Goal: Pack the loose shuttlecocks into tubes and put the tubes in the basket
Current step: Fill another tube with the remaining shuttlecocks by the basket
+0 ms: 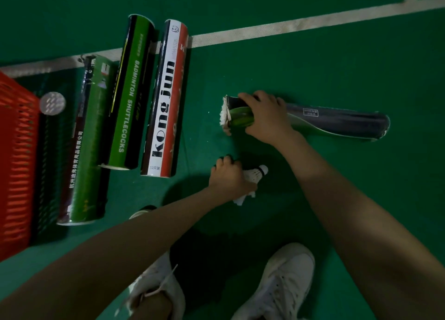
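A dark tube with a green stripe (337,121) lies on the green floor at the right, its open left end showing white feathers. My right hand (267,117) grips that tube near the open end. Below it, my left hand (228,177) holds a white shuttlecock (256,174), cork tip pointing right, feathers sticking out under the palm. Three more tubes lie side by side to the left: a red, white and black one (166,102), a green and black one (131,98) and a dark green one (86,151). The orange basket (16,156) stands at the far left.
A round silver lid (52,102) shows between the basket and the leftmost tube. A white court line (289,25) crosses the floor behind the tubes. My white shoes (277,286) are at the bottom of the view.
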The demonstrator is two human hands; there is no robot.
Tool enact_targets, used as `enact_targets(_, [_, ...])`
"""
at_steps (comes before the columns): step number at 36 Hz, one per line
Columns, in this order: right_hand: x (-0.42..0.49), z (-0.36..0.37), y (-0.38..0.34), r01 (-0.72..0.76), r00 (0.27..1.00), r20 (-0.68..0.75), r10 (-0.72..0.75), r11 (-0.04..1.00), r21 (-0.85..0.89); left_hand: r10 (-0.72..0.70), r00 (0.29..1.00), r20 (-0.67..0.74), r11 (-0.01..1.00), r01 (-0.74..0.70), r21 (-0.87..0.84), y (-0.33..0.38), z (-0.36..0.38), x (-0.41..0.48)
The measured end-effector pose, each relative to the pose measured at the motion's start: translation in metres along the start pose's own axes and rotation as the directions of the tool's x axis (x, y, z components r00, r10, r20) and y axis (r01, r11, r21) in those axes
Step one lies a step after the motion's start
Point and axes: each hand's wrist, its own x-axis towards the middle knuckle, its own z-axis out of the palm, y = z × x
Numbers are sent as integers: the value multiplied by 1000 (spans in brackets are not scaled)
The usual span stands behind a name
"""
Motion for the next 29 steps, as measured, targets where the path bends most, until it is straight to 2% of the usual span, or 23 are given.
enact_targets(2, [-1, 2, 0, 4, 1000, -4, -4, 1000, -4, -40, 999, 6, 985, 40, -166, -8, -7, 2])
enact_targets(4, [-3, 4, 0, 8, 1000, -16, -8, 1000, -11, -82, 996, -20, 930, 69, -361, -19, -17, 3])
enact_targets(9, [-2, 6, -1, 12, 1000, -20, -12, 1000, -9, -225, 956, -191, 752, 46, -657, -55, -45, 4])
enact_targets(12, [0, 4, -1, -1, 999, -37, 1, 1000, -2, -270, 921, -280, 715, -2, -699, -74, -57, 0])
enact_targets(17, [1, 0, -2, -9, 999, -40, 9, 1000, 10, -365, 825, -432, 670, -90, -737, -86, -75, -4])
enact_targets(20, [0, 1, -5, 3, 1000, -30, -3, 1000, -11, -332, 829, -449, 625, -163, -764, -82, -86, -4])
enact_targets(23, [-4, 2, -7, 10, 1000, -17, -11, 1000, -15, -305, 858, -413, 469, -242, -849, -76, -94, -6])
enact_targets(29, [-9, -1, -8, 11, 998, -62, -10, 1000, 5, -229, 862, -452, 275, -388, -880, -74, -109, -8])
